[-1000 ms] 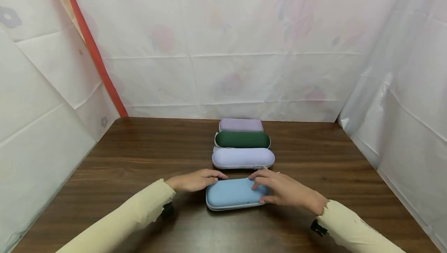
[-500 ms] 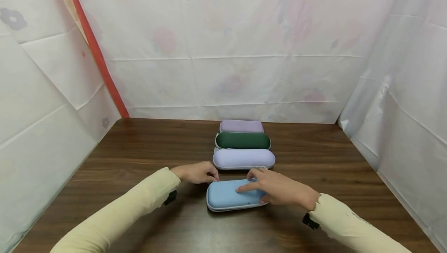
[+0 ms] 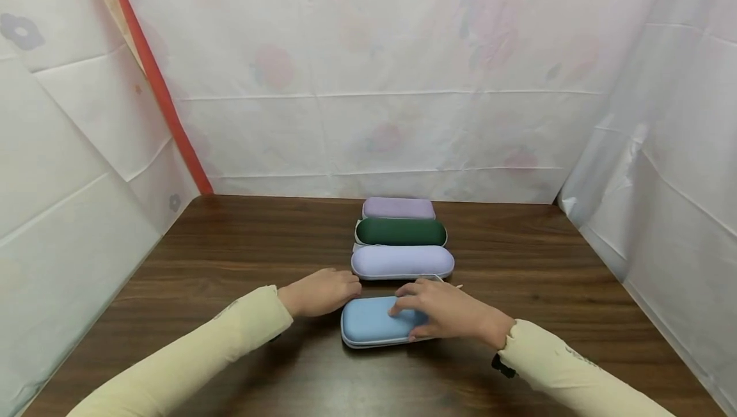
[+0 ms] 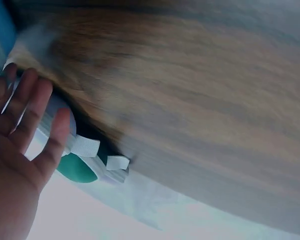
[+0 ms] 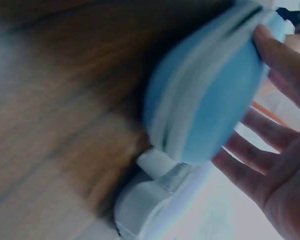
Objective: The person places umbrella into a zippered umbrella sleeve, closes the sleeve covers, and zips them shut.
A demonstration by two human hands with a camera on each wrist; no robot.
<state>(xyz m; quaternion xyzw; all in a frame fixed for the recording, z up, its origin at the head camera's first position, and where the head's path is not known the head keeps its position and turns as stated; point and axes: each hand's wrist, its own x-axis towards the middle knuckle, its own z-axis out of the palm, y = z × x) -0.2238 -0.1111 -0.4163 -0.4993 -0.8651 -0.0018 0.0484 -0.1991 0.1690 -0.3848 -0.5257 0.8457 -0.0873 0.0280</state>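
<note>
A light blue zippered hard case (image 3: 368, 321) lies flat on the table before me. My right hand (image 3: 455, 311) grips its right half, thumb on the near side and fingers over the top. In the right wrist view the thumb (image 5: 274, 47) presses the blue case (image 5: 224, 95), whose pale zipper band runs round its side. My left hand (image 3: 322, 292) is at the case's far left corner, knuckles up. In the left wrist view the left hand (image 4: 20, 135) has thumb and forefinger close together beside the blue edge; I cannot tell whether they pinch the zipper pull.
Behind the blue case lie a pale lavender case (image 3: 403, 261), a dark green case (image 3: 401, 231) and a purple case (image 3: 398, 208) in a row. Fabric tabs (image 4: 85, 146) stick out at their ends. White patterned sheets (image 3: 368, 84) enclose the brown wooden table (image 3: 230, 244).
My left hand has gone from its fingers over the blue case to the far left corner and turned knuckles up. My right hand has slid slightly left over the case.
</note>
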